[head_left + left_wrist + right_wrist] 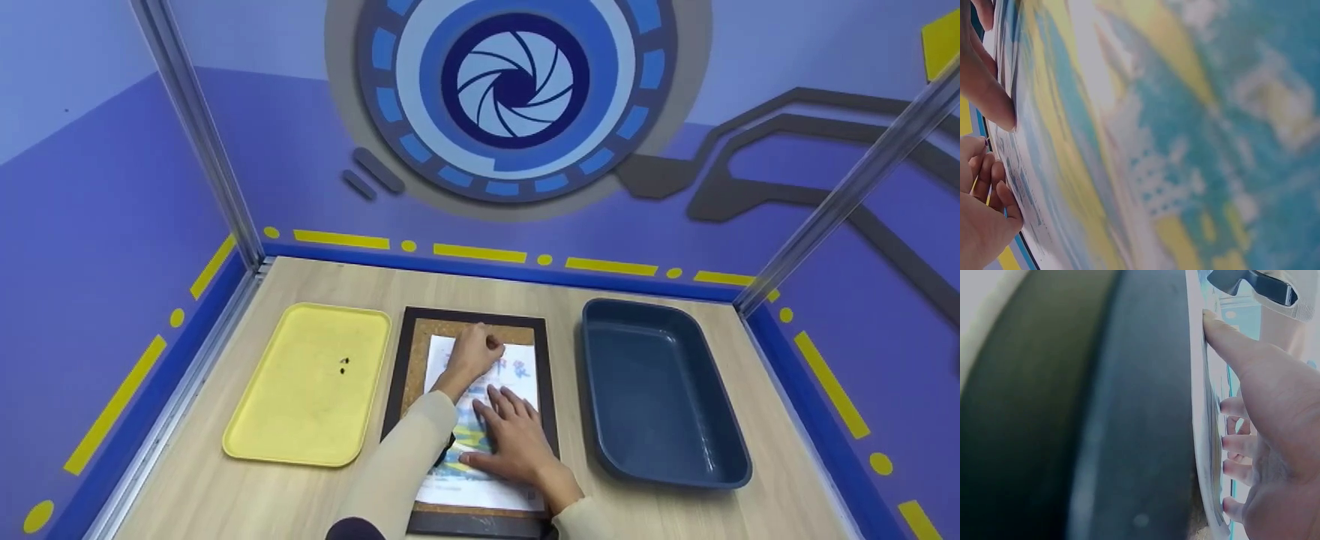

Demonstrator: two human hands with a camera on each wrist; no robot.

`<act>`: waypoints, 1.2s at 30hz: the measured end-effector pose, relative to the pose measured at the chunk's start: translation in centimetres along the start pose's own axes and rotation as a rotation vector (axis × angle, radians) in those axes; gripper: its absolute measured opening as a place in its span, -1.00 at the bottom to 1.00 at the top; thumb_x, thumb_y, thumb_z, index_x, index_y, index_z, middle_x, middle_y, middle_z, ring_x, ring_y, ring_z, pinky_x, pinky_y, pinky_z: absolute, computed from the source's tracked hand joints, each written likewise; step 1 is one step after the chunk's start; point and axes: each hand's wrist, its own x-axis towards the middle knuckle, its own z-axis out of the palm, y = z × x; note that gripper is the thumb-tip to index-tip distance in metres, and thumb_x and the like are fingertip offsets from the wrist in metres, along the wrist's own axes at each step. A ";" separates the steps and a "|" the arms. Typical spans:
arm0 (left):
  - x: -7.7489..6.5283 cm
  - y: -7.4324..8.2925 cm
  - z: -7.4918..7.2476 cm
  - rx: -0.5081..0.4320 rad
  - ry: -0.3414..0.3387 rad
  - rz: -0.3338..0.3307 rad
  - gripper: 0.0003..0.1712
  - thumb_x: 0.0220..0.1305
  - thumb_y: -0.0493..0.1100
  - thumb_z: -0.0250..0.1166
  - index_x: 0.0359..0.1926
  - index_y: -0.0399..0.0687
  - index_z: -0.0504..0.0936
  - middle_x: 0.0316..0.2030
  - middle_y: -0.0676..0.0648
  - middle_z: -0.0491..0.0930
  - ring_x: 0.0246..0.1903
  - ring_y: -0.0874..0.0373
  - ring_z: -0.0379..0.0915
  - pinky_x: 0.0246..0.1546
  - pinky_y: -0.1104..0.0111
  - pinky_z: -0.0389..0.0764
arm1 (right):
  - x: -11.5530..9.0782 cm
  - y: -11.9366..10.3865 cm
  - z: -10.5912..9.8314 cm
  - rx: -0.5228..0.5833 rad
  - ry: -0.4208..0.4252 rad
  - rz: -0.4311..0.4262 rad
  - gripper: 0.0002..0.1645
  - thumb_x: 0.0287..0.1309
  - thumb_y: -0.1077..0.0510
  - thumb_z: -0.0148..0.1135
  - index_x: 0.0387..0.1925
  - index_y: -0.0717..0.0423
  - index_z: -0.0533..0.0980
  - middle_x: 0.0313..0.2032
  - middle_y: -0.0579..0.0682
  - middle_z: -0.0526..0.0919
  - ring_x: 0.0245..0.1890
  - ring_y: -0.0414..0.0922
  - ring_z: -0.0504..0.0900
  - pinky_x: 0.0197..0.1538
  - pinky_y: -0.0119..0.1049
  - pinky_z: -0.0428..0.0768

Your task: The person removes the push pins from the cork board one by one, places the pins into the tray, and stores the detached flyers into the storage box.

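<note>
A printed paper sheet (450,491) with colourful artwork lies on a cork board (418,375) in a black frame (551,375). At the sheet's top edge, my left hand (472,358) has its fingers curled. In the left wrist view, this left hand (985,219) pinches a small dark pin (986,142) between thumb and finger, largely hidden. Lower down, my right hand (516,441) lies spread on the sheet. The right wrist view shows the right hand's (1280,422) thumb and fingertips pressing the paper, which bulges slightly at its edge.
Left of the board is a yellow tray (300,420) with a few tiny dark pins (343,366) on it. A deep dark blue bin (660,405) stands to the right. Printed wall panels (480,225) and metal posts (202,135) bound the wooden table (187,480).
</note>
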 end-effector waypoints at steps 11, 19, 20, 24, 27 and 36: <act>-0.7 -0.2 -1.7 -0.092 -0.028 -0.021 -0.92 0.47 -0.19 0.38 -0.16 -0.08 0.78 -0.20 -0.02 0.62 -0.21 0.13 0.60 -0.11 0.23 0.68 | 0.0 -0.2 0.2 0.011 -0.018 0.015 0.18 0.12 -0.70 0.20 0.56 -0.11 0.38 0.60 0.14 0.23 0.60 0.20 0.14 0.50 0.31 0.18; -1.4 -0.7 -5.2 -0.134 0.048 -0.042 -0.91 0.46 -0.21 0.39 -0.12 -0.11 0.79 -0.18 -0.03 0.66 -0.18 0.12 0.60 -0.07 0.22 0.67 | 0.1 -0.1 0.1 0.011 -0.006 0.010 0.17 0.11 -0.69 0.22 0.55 -0.09 0.39 0.59 0.14 0.26 0.59 0.19 0.17 0.48 0.32 0.20; -1.5 -0.8 -5.7 -0.144 0.063 -0.042 -0.92 0.45 -0.22 0.39 -0.13 -0.11 0.79 -0.19 -0.03 0.67 -0.18 0.13 0.61 -0.08 0.22 0.68 | 0.1 -0.1 0.0 0.009 -0.005 0.010 0.18 0.11 -0.69 0.22 0.55 -0.09 0.40 0.59 0.14 0.26 0.59 0.19 0.17 0.48 0.32 0.20; -2.2 -1.3 -7.7 -0.169 0.109 -0.015 -0.92 0.45 -0.19 0.41 -0.15 -0.07 0.80 -0.22 0.00 0.71 -0.21 0.16 0.62 -0.11 0.24 0.67 | 0.0 0.0 0.0 0.000 0.011 0.004 0.17 0.11 -0.68 0.23 0.54 -0.07 0.41 0.58 0.15 0.28 0.58 0.20 0.19 0.47 0.32 0.23; -2.8 -1.9 -9.0 -0.188 0.147 0.011 -0.93 0.43 -0.19 0.43 -0.17 -0.08 0.80 -0.26 0.01 0.72 -0.24 0.17 0.63 -0.14 0.25 0.67 | 0.0 0.1 0.1 0.000 0.020 -0.004 0.16 0.12 -0.67 0.23 0.54 -0.06 0.41 0.57 0.17 0.28 0.57 0.21 0.20 0.46 0.33 0.24; -5.7 -4.3 -11.6 -0.233 0.207 0.015 -0.93 0.42 -0.24 0.43 -0.15 -0.15 0.79 -0.28 0.02 0.72 -0.26 0.16 0.63 -0.20 0.30 0.65 | -0.1 0.0 0.1 -0.005 0.014 -0.006 0.17 0.13 -0.68 0.21 0.55 -0.08 0.39 0.58 0.16 0.27 0.58 0.22 0.19 0.48 0.33 0.22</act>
